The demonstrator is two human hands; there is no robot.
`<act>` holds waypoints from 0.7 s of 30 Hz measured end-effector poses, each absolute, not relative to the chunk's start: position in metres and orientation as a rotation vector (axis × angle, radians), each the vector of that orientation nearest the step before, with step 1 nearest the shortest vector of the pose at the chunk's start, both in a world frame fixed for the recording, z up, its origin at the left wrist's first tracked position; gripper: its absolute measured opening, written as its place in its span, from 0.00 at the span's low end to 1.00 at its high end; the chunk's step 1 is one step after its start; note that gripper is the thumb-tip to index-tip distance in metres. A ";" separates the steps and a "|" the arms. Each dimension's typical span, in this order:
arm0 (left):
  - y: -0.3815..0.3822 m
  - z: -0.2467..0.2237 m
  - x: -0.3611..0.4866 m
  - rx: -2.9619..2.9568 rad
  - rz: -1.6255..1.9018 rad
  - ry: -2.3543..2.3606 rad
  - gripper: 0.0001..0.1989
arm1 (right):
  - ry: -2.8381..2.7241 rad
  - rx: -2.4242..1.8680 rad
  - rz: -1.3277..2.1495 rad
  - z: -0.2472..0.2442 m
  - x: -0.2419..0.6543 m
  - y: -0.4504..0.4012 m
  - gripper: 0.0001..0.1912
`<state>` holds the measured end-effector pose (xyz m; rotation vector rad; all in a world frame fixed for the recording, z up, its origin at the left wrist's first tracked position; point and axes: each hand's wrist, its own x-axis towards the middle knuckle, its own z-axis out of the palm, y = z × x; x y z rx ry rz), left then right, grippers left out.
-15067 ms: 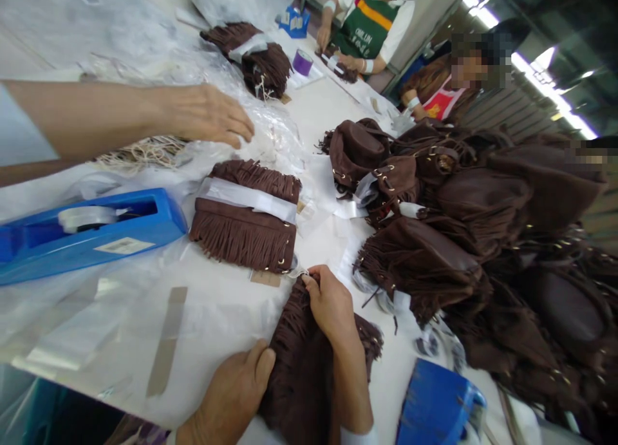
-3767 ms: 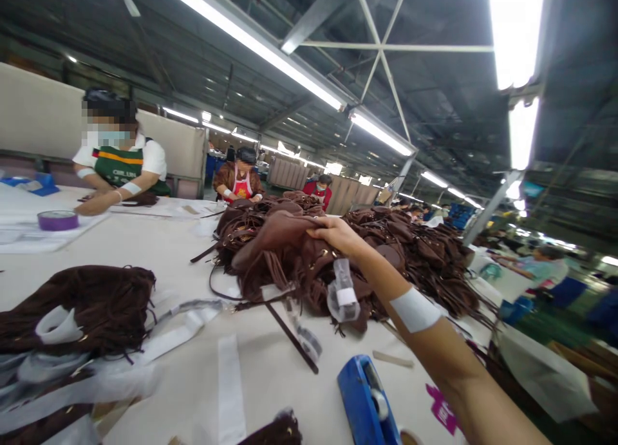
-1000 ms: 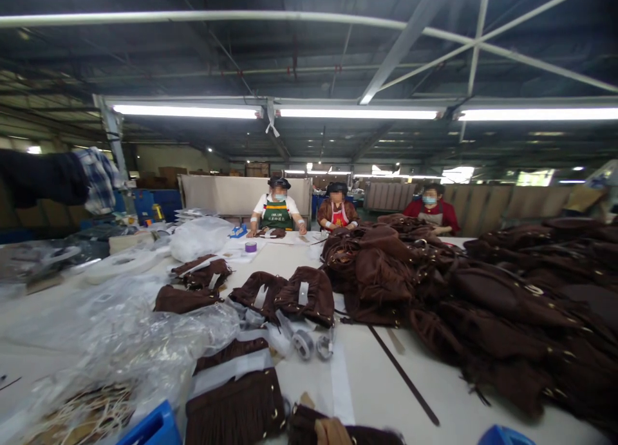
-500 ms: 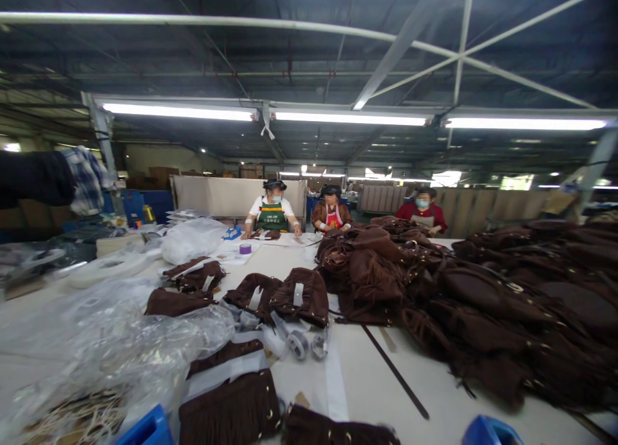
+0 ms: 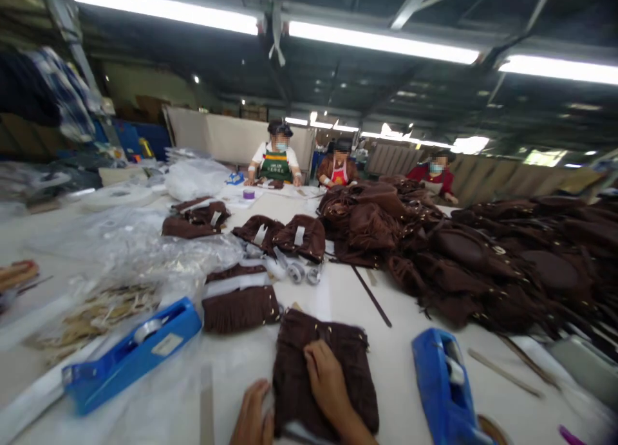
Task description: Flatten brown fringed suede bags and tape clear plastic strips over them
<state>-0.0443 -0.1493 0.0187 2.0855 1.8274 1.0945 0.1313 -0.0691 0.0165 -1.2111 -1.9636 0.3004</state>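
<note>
A dark brown fringed bag (image 5: 292,368) with small metal fittings lies on the table before me. My right hand (image 5: 328,379) rests on its front, fingers bent and closed against the material near the top flap. Beside the bag's left edge is my left hand (image 5: 252,414), its fingers curled together. Something pale shows next to those fingers, too blurred to name. Just beyond lies another brown fringed bag (image 5: 241,308), with a white strip (image 5: 237,290) across it. A blue tape dispenser (image 5: 140,355) stands to the left, and a second blue tape dispenser (image 5: 441,387) to the right.
A large heap of brown bags (image 5: 463,258) covers the right side. Clear plastic (image 5: 193,261) spreads over the left, near beige scraps (image 5: 103,310). Two bags with white bands (image 5: 299,237) lie ahead. A dark strap (image 5: 371,295) crosses the table. Three co-workers (image 5: 276,158) sit opposite.
My view has tilted down, so both my hands, the near bag and the whole tape dispensers have come into sight. The lights and co-workers appear higher in the picture.
</note>
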 end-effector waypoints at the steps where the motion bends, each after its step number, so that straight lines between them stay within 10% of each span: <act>1: -0.156 0.014 -0.045 1.983 1.075 1.862 0.15 | -1.962 -1.233 0.356 0.019 0.133 -0.071 0.13; 21: -0.140 0.015 -0.042 1.778 0.832 1.956 0.09 | -1.999 -1.247 0.436 0.015 0.132 -0.068 0.10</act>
